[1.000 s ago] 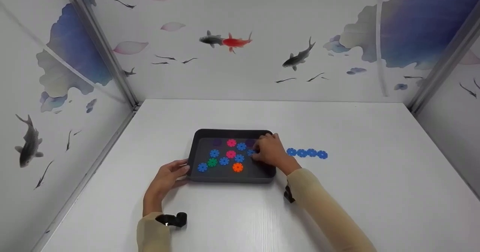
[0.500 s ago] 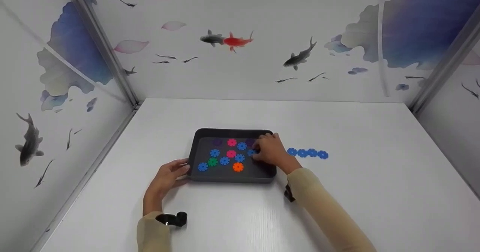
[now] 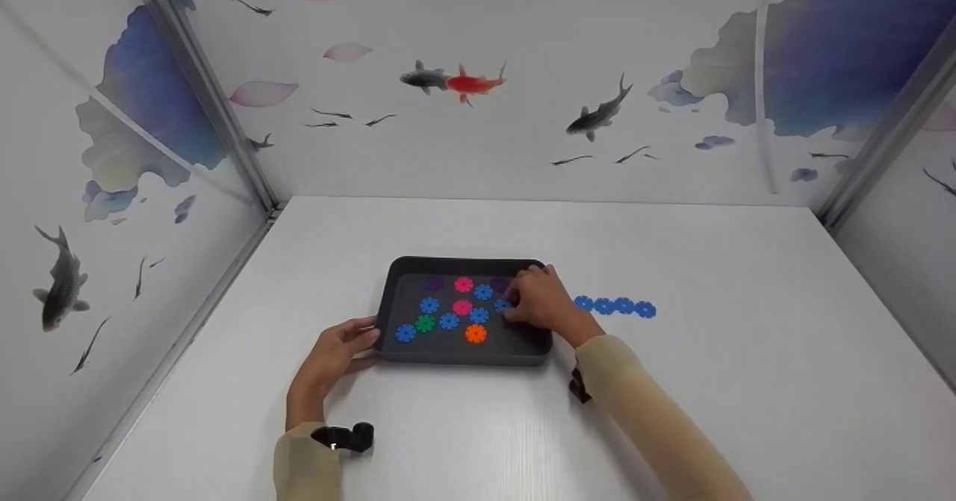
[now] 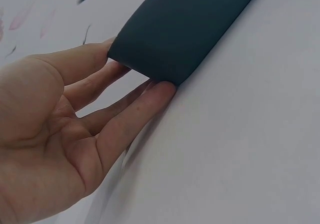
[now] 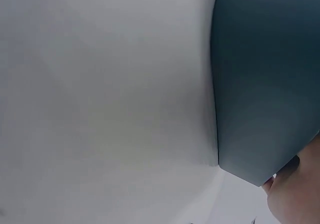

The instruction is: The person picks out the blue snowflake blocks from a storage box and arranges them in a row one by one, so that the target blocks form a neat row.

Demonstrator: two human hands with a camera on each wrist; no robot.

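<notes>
In the head view, my left hand (image 3: 334, 349) holds the left end of a dark grey rectangular tray (image 3: 463, 359). The left wrist view shows the thumb at the tray's rim and fingertips against its lower edge. My right hand (image 3: 539, 296) reaches over the right rim, bent down into the tray. Its thumb and forefinger tips are right at a blue notched plastic disc (image 3: 501, 305); I cannot tell whether they pinch it. Around it lie flat several more notched discs: blue, two pink (image 3: 462, 307), a green (image 3: 425, 323), an orange (image 3: 476, 334) and dark purple (image 3: 435, 283).
On the white table (image 3: 463, 426), right of the tray, several blue notched discs (image 3: 615, 306) form a row, edge to edge. White panels with painted fish (image 3: 475, 83) enclose the back and sides. In the right wrist view, the tray's outer wall (image 5: 265, 84) fills the right side.
</notes>
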